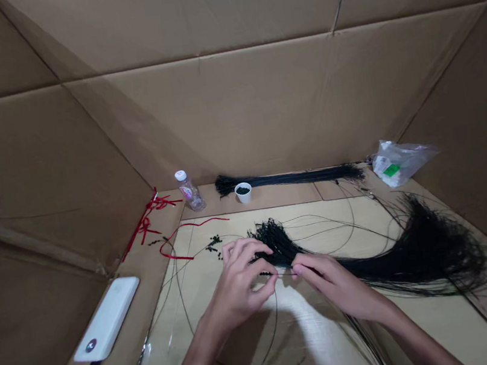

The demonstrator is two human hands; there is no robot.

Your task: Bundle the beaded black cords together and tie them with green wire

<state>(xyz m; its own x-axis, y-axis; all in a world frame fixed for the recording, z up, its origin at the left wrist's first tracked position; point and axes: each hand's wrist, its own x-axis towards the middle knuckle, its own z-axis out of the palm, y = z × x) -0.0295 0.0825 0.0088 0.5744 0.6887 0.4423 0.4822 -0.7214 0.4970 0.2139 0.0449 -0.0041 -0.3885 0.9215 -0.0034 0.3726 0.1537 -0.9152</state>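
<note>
My left hand [242, 275] is closed, thumb and index finger pinched on a thin black cord [284, 273]. A short row of small black beads [265, 274] shows inside its curved fingers. Just to the right, my right hand [331, 282] pinches the same cord between thumb and fingertips, so a short stretch runs between the two hands. Behind both hands lies a thick bundle of black cords [280, 241], its looped end near my left fingers and its loose strands fanning out to the right. Several loose black beads [213, 244] lie left of the bundle.
At the back stand a clear bottle [190, 193], a white cup [244, 193] of black beads and a second cord bundle [293, 178]. A plastic bag [399, 164] sits back right. Red ribbons [146, 224] and a white power bank [107, 320] lie left. Cardboard walls [259, 107] surround the table.
</note>
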